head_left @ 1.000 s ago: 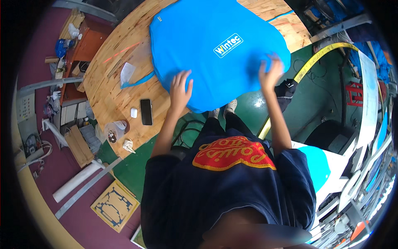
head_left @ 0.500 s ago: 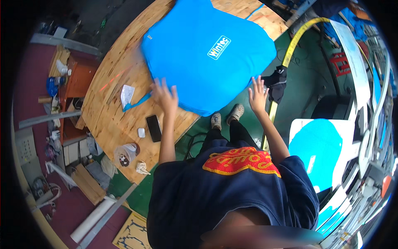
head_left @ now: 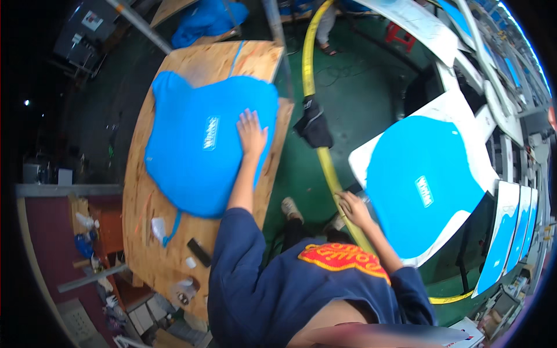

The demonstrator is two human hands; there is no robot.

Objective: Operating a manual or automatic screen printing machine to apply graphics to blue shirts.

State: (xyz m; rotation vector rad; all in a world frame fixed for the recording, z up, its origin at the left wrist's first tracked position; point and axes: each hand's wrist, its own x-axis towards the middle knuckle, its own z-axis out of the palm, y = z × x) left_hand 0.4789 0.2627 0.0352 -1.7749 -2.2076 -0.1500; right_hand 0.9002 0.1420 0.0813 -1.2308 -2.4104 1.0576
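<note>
A blue fabric piece (head_left: 191, 151) with a small white printed logo lies spread on a wooden table (head_left: 136, 200). My left hand (head_left: 252, 133) rests flat on its right part, fingers stretched out. Off to the right, my right hand (head_left: 355, 210) is over a yellow curved rail (head_left: 331, 174), fingers apart and holding nothing visible. Closest to that hand is a white board (head_left: 358, 159) bearing another flat blue shape (head_left: 406, 174) with a similar logo. Whether the right fingertips touch the rail or board I cannot tell.
A phone (head_left: 199, 253), a small white case (head_left: 190, 263) and a clear cup (head_left: 184, 290) stand on the table's near part. Black cloth (head_left: 316, 124) wraps the rail. More blue-and-white boards (head_left: 499, 238) lean at right; a red stool (head_left: 400, 36) stands farther back.
The view has swung to the right. My left hand has gone from the fabric's near left edge to its right part. My right hand has left the fabric's edge and moved toward the white board.
</note>
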